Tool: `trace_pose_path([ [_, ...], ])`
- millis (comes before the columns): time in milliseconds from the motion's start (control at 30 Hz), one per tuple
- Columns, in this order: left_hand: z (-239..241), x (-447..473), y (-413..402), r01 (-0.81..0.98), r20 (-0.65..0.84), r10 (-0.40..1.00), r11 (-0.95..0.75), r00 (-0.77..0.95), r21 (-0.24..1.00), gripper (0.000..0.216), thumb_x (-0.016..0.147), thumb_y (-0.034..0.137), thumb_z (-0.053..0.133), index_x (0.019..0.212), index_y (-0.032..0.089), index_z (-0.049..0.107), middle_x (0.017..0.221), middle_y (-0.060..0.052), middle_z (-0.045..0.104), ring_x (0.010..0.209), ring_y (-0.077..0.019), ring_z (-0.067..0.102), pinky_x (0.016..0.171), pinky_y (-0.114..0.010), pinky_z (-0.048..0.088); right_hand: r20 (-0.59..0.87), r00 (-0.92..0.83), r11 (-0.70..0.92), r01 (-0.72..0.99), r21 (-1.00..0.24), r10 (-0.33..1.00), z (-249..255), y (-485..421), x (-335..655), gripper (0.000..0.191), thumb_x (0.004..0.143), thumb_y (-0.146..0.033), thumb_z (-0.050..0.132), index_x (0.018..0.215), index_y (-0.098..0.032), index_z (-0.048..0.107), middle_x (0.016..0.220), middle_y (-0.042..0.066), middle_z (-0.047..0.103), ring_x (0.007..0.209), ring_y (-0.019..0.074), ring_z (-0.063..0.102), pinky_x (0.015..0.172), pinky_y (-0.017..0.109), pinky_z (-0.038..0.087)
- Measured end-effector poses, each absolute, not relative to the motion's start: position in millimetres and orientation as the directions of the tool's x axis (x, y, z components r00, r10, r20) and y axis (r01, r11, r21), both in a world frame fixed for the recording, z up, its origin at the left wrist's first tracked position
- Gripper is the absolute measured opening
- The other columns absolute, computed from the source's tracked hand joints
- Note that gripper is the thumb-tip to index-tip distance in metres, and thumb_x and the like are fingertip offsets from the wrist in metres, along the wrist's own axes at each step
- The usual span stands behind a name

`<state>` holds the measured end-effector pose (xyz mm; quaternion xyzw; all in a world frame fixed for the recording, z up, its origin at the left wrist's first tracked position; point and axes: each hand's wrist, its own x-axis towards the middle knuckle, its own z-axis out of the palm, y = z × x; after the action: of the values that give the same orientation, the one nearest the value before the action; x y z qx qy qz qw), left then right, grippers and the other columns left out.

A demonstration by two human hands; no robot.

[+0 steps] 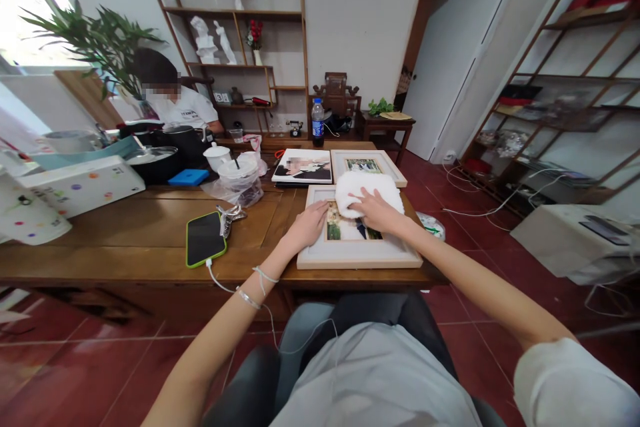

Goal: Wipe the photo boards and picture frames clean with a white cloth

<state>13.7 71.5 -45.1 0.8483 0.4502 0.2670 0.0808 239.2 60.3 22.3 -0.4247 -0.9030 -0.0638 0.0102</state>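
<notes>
In front of me a pale wooden picture frame (360, 260) lies flat at the table's near right corner, with a photo partly covered. My right hand (376, 210) presses a fluffy white cloth (370, 185) onto the upper part of it, fingers spread over the cloth. On the frame's left side rests my left hand (309, 221), fingers stretched out and lying flat. A second picture frame (395, 170) with a photo lies just behind. Left of that is a flat white-edged photo panel (303, 165).
A phone (205, 239) in a green case lies left, its white cable trailing towards me. Bowls in plastic bags (237, 177), a blue box (189, 177) and pots (185, 140) crowd the far left. A bottle (317, 123) stands at the back. A person (185, 107) sits across the table.
</notes>
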Motion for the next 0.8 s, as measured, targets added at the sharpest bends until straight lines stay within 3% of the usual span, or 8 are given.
trace_pose_path([
  [200,-46,15,71,0.736,0.378,0.809,-0.576,0.450,0.356,0.043,0.095,0.023,0.030,0.132,0.013,0.051,0.141,-0.012,0.047,0.133,-0.0217,0.041,0.110,-0.042,0.036,-0.083,-0.690,0.693,0.720,0.025,0.719,43,-16,238,0.061,0.071,0.001,0.039,0.127,-0.020,0.055,0.125,0.015,0.059,0.123,0.0337,0.048,0.098,0.052,0.038],
  [333,-45,14,71,0.738,0.380,0.807,-0.577,0.451,0.350,0.044,0.095,0.023,0.030,0.132,0.012,0.051,0.141,-0.012,0.047,0.133,-0.0211,0.042,0.110,-0.040,0.036,-0.123,-0.685,0.687,0.726,-0.026,0.718,59,-61,237,0.056,0.072,-0.002,0.040,0.123,-0.021,0.057,0.117,0.016,0.061,0.109,0.0311,0.058,0.091,0.045,0.044],
  [400,-45,14,71,0.738,0.377,0.808,-0.577,0.452,0.351,0.044,0.095,0.022,0.030,0.132,0.011,0.051,0.141,-0.013,0.047,0.133,-0.0211,0.042,0.110,-0.040,0.036,-0.110,-0.698,0.697,0.715,-0.057,0.707,59,-73,236,0.057,0.071,-0.003,0.042,0.122,-0.022,0.057,0.126,0.015,0.058,0.116,0.0317,0.054,0.095,0.047,0.042],
  [567,-46,14,72,0.734,0.387,0.798,-0.589,0.462,0.338,0.043,0.095,0.022,0.030,0.132,0.012,0.050,0.141,-0.013,0.047,0.133,-0.0210,0.041,0.110,-0.040,0.036,-0.044,-0.700,0.697,0.714,-0.062,0.713,37,-60,237,0.070,0.066,-0.001,0.043,0.132,-0.021,0.049,0.149,0.012,0.036,0.140,0.0326,0.025,0.108,0.060,0.024],
  [800,-47,14,72,0.733,0.388,0.796,-0.592,0.465,0.335,0.043,0.096,0.023,0.030,0.131,0.011,0.052,0.141,-0.013,0.047,0.133,-0.0222,0.042,0.110,-0.041,0.036,0.116,-0.577,0.571,0.816,0.085,0.808,20,32,242,0.068,0.071,0.002,0.040,0.136,-0.016,0.044,0.153,0.014,0.029,0.141,0.0351,0.020,0.107,0.063,0.020],
])
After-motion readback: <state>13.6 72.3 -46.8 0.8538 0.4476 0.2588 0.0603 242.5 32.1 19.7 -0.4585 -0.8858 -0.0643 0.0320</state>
